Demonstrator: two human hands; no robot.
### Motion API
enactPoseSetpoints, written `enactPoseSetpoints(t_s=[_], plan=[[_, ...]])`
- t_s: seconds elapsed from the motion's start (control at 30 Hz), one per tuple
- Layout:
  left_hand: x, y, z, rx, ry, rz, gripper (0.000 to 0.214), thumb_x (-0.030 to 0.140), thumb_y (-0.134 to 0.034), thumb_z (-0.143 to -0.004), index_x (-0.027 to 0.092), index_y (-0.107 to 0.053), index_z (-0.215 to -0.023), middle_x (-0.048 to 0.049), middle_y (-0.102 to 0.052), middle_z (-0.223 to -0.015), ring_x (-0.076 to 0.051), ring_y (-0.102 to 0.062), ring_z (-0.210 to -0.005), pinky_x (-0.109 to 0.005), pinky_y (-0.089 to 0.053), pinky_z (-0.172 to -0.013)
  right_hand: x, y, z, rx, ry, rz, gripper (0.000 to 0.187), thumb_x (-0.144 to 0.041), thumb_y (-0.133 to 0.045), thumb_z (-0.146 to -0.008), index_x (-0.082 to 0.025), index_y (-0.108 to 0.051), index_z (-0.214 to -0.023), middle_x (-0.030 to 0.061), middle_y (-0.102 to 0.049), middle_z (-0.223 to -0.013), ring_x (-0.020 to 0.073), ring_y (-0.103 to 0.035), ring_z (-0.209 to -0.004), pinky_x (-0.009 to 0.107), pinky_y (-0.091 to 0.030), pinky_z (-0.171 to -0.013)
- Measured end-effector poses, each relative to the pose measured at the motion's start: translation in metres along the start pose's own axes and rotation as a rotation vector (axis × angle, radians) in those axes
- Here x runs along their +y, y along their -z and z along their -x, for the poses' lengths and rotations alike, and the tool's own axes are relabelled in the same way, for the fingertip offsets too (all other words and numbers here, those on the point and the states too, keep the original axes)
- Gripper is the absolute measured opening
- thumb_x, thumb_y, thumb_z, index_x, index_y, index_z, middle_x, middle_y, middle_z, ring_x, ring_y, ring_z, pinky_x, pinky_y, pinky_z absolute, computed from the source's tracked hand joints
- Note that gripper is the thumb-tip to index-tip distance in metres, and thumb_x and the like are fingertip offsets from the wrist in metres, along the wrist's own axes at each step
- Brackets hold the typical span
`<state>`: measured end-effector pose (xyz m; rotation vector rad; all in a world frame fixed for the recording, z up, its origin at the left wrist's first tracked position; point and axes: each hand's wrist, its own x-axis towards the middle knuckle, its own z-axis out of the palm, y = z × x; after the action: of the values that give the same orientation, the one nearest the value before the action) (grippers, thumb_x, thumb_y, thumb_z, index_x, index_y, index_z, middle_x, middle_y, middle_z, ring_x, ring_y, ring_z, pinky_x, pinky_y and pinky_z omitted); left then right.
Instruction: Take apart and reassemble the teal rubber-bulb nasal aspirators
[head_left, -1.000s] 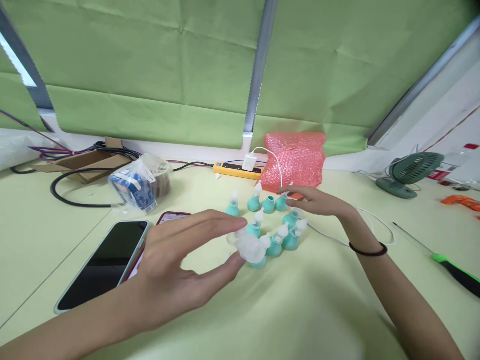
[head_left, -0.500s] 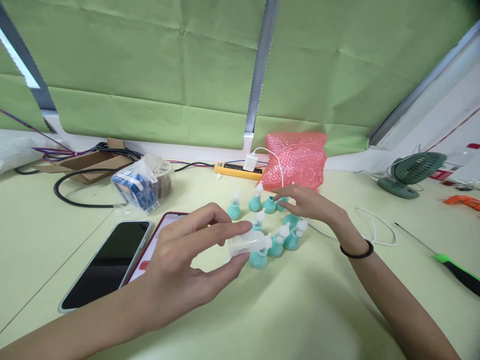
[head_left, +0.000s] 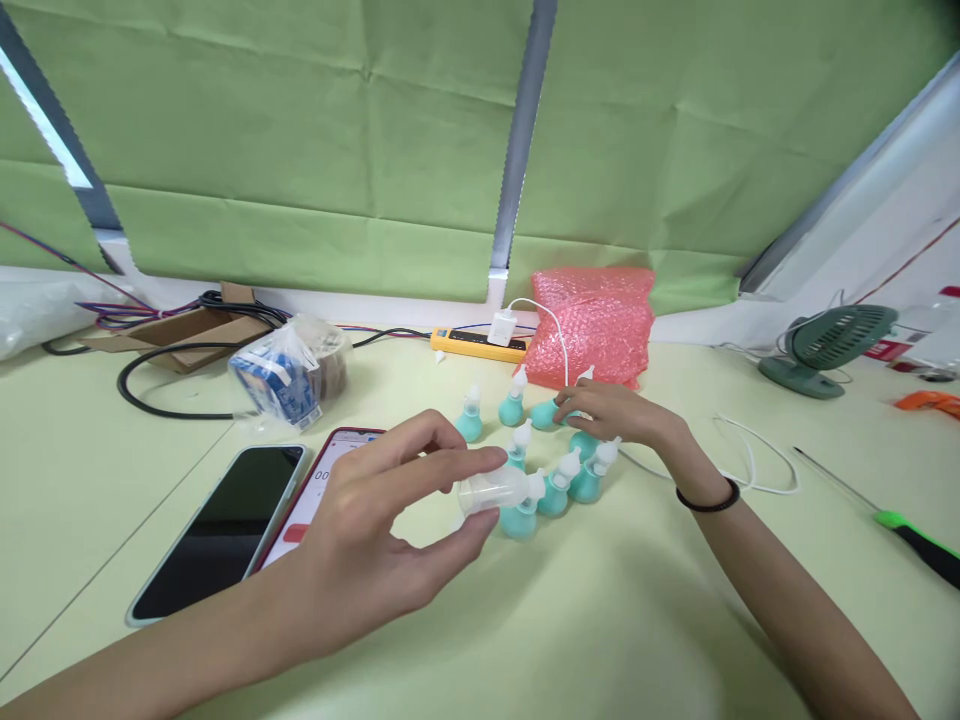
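Observation:
Between thumb and fingers, my left hand (head_left: 409,500) pinches a clear plastic cup with a narrow nozzle (head_left: 495,490), held sideways above the table. My right hand (head_left: 611,410) is at the back of the group, its fingers closed on the neck of a teal squeeze bulb (head_left: 543,415), which lies tipped over. Around it stand several teal bulbs with white translucent tips, such as a back one (head_left: 511,408) and a front one (head_left: 555,497). Another teal bulb (head_left: 583,444), just below the right hand, shows no tip. Part of the front-most bulb (head_left: 519,522) is hidden behind the cup.
Two phones, one dark (head_left: 221,535) and one lit (head_left: 326,480), lie left. Behind are a bagged blue box (head_left: 277,380), a yellow power strip (head_left: 480,346) and a pink bubble-wrap bag (head_left: 592,320). A screwdriver (head_left: 892,520), white cable (head_left: 757,488) and green fan (head_left: 836,340) are right.
My right hand has closed on the teal bulb, which stood upright before and now lies tipped towards the fingers. My left hand still holds the clear cup in nearly the same place.

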<state>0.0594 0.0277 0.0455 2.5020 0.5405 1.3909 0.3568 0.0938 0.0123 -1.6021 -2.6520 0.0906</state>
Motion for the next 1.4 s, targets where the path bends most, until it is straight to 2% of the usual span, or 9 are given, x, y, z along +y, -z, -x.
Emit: enactPoseSetpoints(t_s=[0.23, 0.4, 0.57, 0.7, 0.8, 1.0, 1.13, 1.27, 1.4], plan=[[0.002, 0.001, 0.0, -0.005, 0.011, -0.01, 0.026, 0.008, -0.063, -0.066, 0.012, -0.062, -0.092, -0.002, -0.051, -0.069, -0.009, -0.048, -0.058, -0.02, -0.042, -0.049, -0.003, -0.002, 0.0, 0.125, 0.016, -0.065, 0.021, -0.024, -0.041, -0.079, -0.02, -0.062, -0.082, 0.0046, -0.06, -0.09, 0.02, -0.053, -0.082, 0.031, -0.041, -0.068], [0.002, 0.001, 0.002, 0.016, -0.003, -0.018, 0.03, 0.011, -0.065, -0.065, 0.015, -0.058, -0.094, -0.0004, -0.058, -0.071, -0.01, -0.054, -0.063, -0.022, -0.046, -0.057, -0.012, 0.005, -0.005, 0.362, 0.024, -0.142, 0.012, -0.023, -0.05, -0.073, -0.018, -0.059, -0.067, 0.0044, -0.059, -0.074, 0.0183, -0.054, -0.07, 0.031, -0.042, -0.064], [-0.001, 0.0, 0.003, 0.021, 0.003, 0.006, 0.029, 0.01, -0.065, -0.064, 0.018, -0.057, -0.091, -0.002, -0.065, -0.082, -0.012, -0.061, -0.072, -0.023, -0.051, -0.068, -0.024, 0.016, -0.002, 0.615, 0.066, -0.238, 0.004, -0.018, -0.056, -0.07, -0.019, -0.052, -0.07, 0.0022, -0.055, -0.07, 0.0169, -0.053, -0.068, 0.032, -0.044, -0.064], [-0.001, -0.001, 0.005, 0.011, 0.11, 0.103, 0.027, 0.01, -0.064, -0.064, 0.02, -0.055, -0.087, -0.0034, -0.065, -0.091, -0.017, -0.062, -0.082, -0.025, -0.053, -0.07, -0.044, 0.026, 0.005, 0.783, 0.114, -0.367, 0.012, -0.015, -0.056, -0.071, -0.021, -0.047, -0.077, 0.0008, -0.049, -0.074, 0.0156, -0.051, -0.07, 0.034, -0.045, -0.066], [0.001, -0.001, 0.006, -0.039, 0.245, 0.254, 0.026, 0.009, -0.061, -0.066, 0.021, -0.054, -0.087, -0.0013, -0.065, -0.09, -0.015, -0.061, -0.084, -0.021, -0.053, -0.064, -0.069, 0.034, 0.013, 0.871, 0.262, -0.631, 0.024, -0.008, -0.06, -0.066, -0.022, -0.045, -0.08, -0.0008, -0.045, -0.073, 0.0138, -0.05, -0.068, 0.031, -0.048, -0.062], [0.009, 0.001, 0.002, -0.175, 0.494, 0.651, 0.023, 0.009, -0.06, -0.069, 0.021, -0.053, -0.087, -0.0013, -0.062, -0.091, -0.015, -0.06, -0.082, -0.023, -0.052, -0.068, -0.126, 0.033, 0.027, 0.763, 0.408, -0.898, 0.039, -0.001, -0.053, -0.069, -0.026, -0.04, -0.095, -0.0002, -0.044, -0.083, 0.0159, -0.055, -0.079, 0.032, -0.053, -0.061], [0.011, 0.0, 0.001, -0.189, 0.524, 0.832, 0.027, 0.005, -0.062, -0.065, 0.021, -0.057, -0.087, -0.0004, -0.063, -0.086, -0.015, -0.061, -0.08, -0.025, -0.051, -0.072, -0.147, 0.025, 0.027, 0.924, 0.388, -0.965, 0.051, -0.001, -0.055, -0.066, -0.028, -0.034, -0.103, 0.0006, -0.045, -0.089, 0.0157, -0.055, -0.08, 0.03, -0.054, -0.055], [0.012, 0.002, 0.001, -0.145, 0.507, 0.86, 0.036, 0.0, -0.062, -0.063, 0.022, -0.063, -0.091, 0.0002, -0.066, -0.081, -0.013, -0.063, -0.07, -0.02, -0.054, -0.061, -0.155, 0.017, 0.023, 0.977, 0.302, -1.054, 0.057, -0.008, -0.063, -0.06, -0.029, -0.031, -0.102, 0.0025, -0.046, -0.098, 0.0167, -0.057, -0.077, 0.029, -0.054, -0.051], [0.008, 0.008, -0.003, -0.05, 0.474, 0.76, 0.034, 0.001, -0.063, -0.062, 0.023, -0.064, -0.089, 0.0005, -0.067, -0.071, -0.015, -0.063, -0.062, -0.019, -0.053, -0.049, -0.157, 0.012, 0.023, 0.84, 0.197, -0.966, 0.058, -0.012, -0.067, -0.059, -0.028, -0.032, -0.102, 0.0066, -0.048, -0.112, 0.0184, -0.058, -0.08, 0.03, -0.053, -0.055]])
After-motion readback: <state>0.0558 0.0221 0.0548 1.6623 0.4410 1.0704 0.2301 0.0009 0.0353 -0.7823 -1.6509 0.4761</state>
